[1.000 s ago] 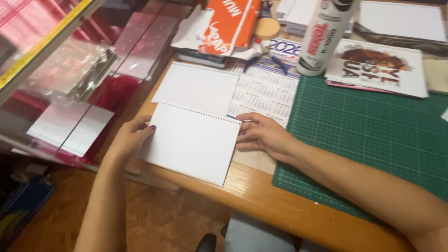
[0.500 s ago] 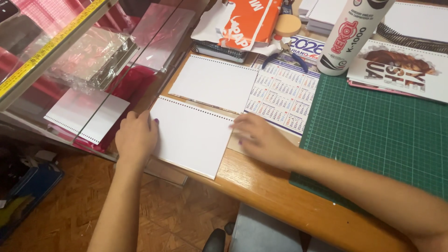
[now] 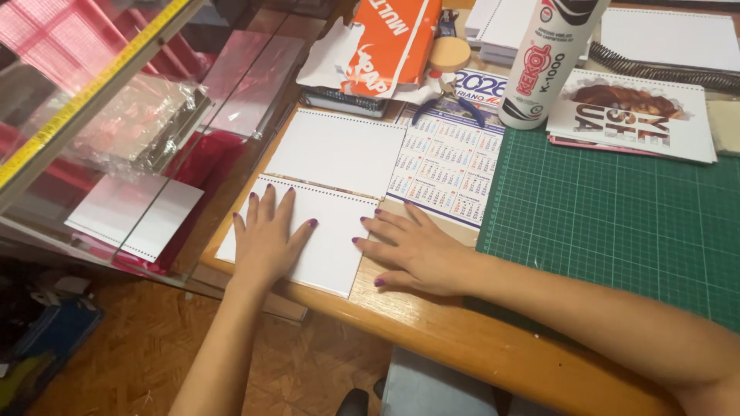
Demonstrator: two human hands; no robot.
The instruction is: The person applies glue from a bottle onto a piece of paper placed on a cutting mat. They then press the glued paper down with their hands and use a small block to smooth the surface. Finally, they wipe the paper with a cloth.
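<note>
The left hand (image 3: 266, 239) now lies flat on the near white pad (image 3: 324, 239), fingers spread, pinching nothing. A second ago it was only at the pad's left edge; now it is on top, pressing down. The pad sits at the near left corner of the worktop (image 3: 432, 331), with its wire edge on the far side. It looks more square to the worktop edge than it did before.

Just past it lies a second white pad (image 3: 339, 150), and the two nearly touch.

The right hand (image 3: 416, 250) has come down flat too. Its fingers are spread, and the tips touch the near pad's right edge. A moment ago it was higher up, by the corner. So both hands seem to be holding the pad flat and steady.

To the right are a calendar sheet (image 3: 451, 162), a green mat (image 3: 617, 223) and a white bottle (image 3: 547, 62).
</note>
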